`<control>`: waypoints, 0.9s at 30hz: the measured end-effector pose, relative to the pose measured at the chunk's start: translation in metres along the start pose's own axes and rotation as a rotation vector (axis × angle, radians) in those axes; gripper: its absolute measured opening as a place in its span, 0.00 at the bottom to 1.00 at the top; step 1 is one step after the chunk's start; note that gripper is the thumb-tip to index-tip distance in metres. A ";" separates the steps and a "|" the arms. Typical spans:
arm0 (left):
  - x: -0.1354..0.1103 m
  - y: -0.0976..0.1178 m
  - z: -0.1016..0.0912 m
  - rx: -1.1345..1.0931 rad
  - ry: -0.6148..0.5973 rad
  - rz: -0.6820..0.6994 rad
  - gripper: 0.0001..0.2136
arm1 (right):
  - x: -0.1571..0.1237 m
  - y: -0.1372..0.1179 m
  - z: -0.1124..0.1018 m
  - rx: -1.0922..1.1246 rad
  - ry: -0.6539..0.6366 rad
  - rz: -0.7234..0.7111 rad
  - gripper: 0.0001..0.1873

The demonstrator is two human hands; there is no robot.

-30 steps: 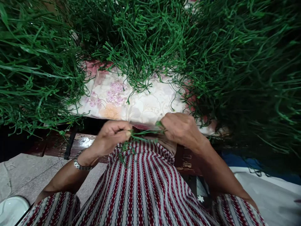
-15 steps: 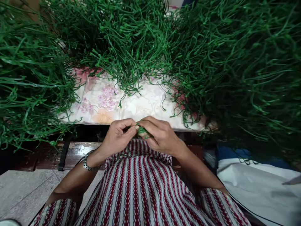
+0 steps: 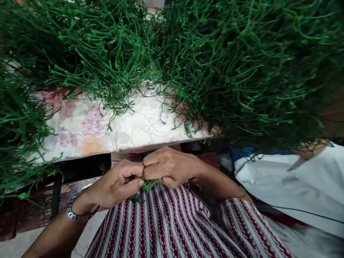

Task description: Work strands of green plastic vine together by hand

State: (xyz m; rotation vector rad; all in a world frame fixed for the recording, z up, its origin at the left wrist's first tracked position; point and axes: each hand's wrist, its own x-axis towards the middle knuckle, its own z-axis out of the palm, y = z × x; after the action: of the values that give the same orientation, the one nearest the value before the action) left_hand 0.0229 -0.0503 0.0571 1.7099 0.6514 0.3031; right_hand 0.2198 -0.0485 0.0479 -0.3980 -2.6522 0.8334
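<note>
Stems [image 3: 152,184] of a green plant, gathered in a small bunch, lay between the person's two hands, just below the near edge of the floral tabletop [image 3: 139,130] and in front of a striped garment [image 3: 166,222]. The left hand [image 3: 116,184] had its grip closed to a pinch, thumb and forefinger meeting at the left end of the bunch. The right hand [image 3: 169,166] was curled with its knuckles upward, its grip closed around the stems, whose ends poked out beneath the fingers; how firmly it pressed, I could not tell. The two hands touched. A metal band [image 3: 80,211] circled the left wrist.

Beyond the hands, a middle heap [image 3: 102,53] and a broad right heap [image 3: 236,79] of similar thin greens covered the far part of the tabletop, loose strands trailing onto its pale surface. A left heap [image 3: 18,129] spilled over the near edge, above a worn brown plank [image 3: 70,190] crossed by a black strap [image 3: 56,197]. White fabric [image 3: 268,172] lay at the right, beside some blue fabric [image 3: 239,153].
</note>
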 end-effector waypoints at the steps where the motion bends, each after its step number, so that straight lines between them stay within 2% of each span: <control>1: 0.001 0.000 0.001 -0.005 -0.018 0.001 0.12 | -0.002 0.000 -0.001 0.023 -0.016 0.001 0.09; 4: 0.001 -0.001 -0.001 -0.062 -0.106 0.044 0.13 | -0.012 -0.002 -0.008 0.116 -0.053 0.035 0.11; 6: -0.001 -0.002 -0.006 -0.193 -0.118 0.082 0.14 | -0.023 -0.004 -0.018 0.220 -0.044 0.036 0.12; 8: 0.002 -0.004 -0.011 -0.350 0.009 0.066 0.14 | -0.036 -0.005 -0.028 0.282 0.048 0.063 0.13; 9: 0.006 -0.006 -0.013 -0.406 0.125 0.031 0.13 | -0.041 -0.006 -0.033 0.266 0.127 0.111 0.12; 11: 0.019 -0.008 -0.012 -0.414 0.278 -0.024 0.11 | -0.048 -0.006 -0.037 0.148 0.304 0.257 0.11; 12: 0.027 -0.009 -0.010 -0.407 0.292 -0.055 0.11 | -0.049 -0.006 -0.038 0.075 0.367 0.323 0.11; 15: 0.049 -0.007 -0.001 -0.532 0.342 -0.093 0.14 | -0.047 -0.007 -0.031 -0.015 0.468 0.387 0.13; 19: 0.060 -0.001 0.006 -0.645 0.440 -0.130 0.15 | -0.039 -0.006 -0.009 0.199 0.657 0.406 0.14; 22: 0.061 0.000 0.008 -0.658 0.486 -0.120 0.15 | -0.032 -0.004 0.006 0.279 0.776 0.562 0.14; 24: 0.063 -0.001 0.011 -0.667 0.513 -0.099 0.15 | -0.028 -0.004 0.012 0.267 0.800 0.660 0.14; 27: 0.066 -0.004 0.018 -0.698 0.572 -0.081 0.14 | -0.025 -0.005 0.017 0.249 0.742 0.719 0.14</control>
State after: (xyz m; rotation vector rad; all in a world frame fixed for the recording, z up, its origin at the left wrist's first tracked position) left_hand 0.0848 -0.0262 0.0395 0.9163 0.8929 0.8693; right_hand 0.2345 -0.0699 0.0323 -1.3317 -1.6827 0.9416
